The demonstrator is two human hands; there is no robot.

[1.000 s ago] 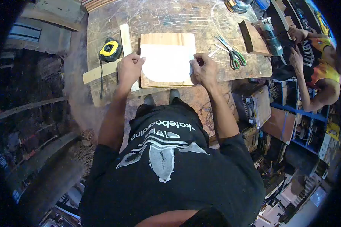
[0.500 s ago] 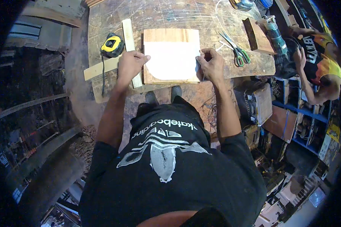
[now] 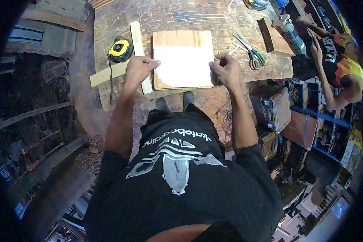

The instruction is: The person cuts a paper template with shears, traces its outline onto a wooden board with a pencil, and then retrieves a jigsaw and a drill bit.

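A white sheet (image 3: 184,66) with rounded lower corners lies on a light wooden board (image 3: 182,38) on the workbench. At the sheet's left edge, my left hand (image 3: 141,71) pinches it between thumb and forefinger. My right hand (image 3: 227,70) has its fingers closed at the right edge of the sheet. Left of the board are a yellow and black tape measure (image 3: 119,49) and two pale wood strips, one upright (image 3: 136,38) and one slanted (image 3: 103,76). Green-handled scissors (image 3: 254,56) lie to the right.
An open-sided wooden piece (image 3: 276,38) and a green power tool (image 3: 291,36) are at the bench's right end. Beyond them a co-worker (image 3: 336,60) has both arms near the tool. Blue shelving (image 3: 322,117) stands at the right.
The white sheet has shifted slightly down towards the board's near edge. The co-worker's arms and the green tool have moved slightly.
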